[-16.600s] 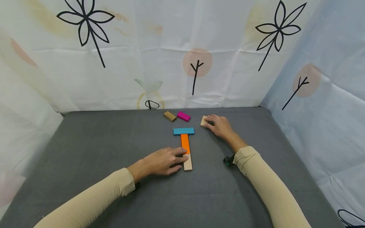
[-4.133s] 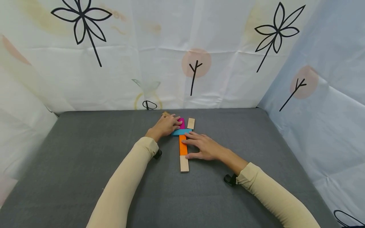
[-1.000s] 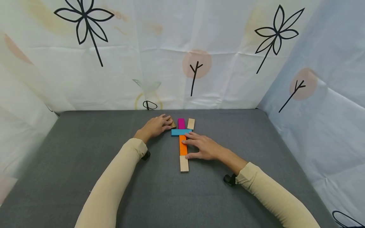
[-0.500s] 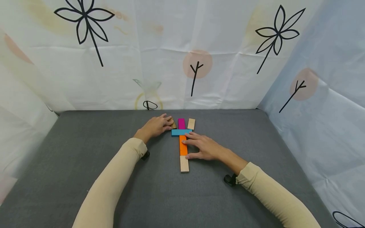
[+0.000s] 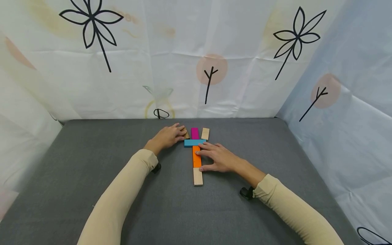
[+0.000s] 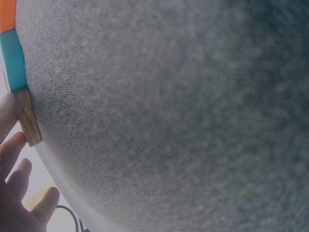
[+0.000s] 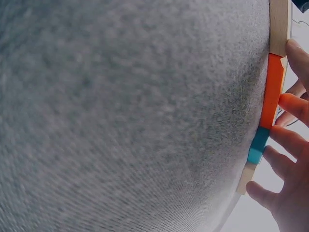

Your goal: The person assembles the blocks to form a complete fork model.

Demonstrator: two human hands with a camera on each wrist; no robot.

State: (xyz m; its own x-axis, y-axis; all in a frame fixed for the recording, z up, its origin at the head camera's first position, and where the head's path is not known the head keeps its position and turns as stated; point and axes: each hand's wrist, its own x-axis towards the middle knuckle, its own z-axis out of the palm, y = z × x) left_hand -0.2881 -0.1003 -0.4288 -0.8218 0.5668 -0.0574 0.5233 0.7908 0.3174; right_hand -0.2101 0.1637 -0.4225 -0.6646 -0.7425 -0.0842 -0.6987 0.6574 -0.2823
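Observation:
In the head view, my left hand [image 5: 166, 136] pinches a brown wooden block [image 5: 186, 133], partly hidden by its fingers. One end of the brown block [image 6: 29, 118] meets the blue block [image 6: 13, 60] in the left wrist view. My right hand [image 5: 221, 157] lies with spread fingers along the row, touching the blue block [image 5: 191, 143], the orange block [image 5: 196, 158] and the near pale wooden block [image 5: 197, 177]. A magenta block [image 5: 194, 133] and another pale block [image 5: 205, 133] stand out from the blue block's far side, slightly apart from each other.
All the blocks lie flat on a grey cloth-covered table [image 5: 92, 163]. Behind it hangs a white printed cloth [image 5: 171, 68], and another bluish cloth [image 5: 352, 119] borders the right side.
Since the oldest frame, the magenta block and the far pale block have come against the blue block. My left hand has brought the brown block beside them. Over the last second both hands hold still.

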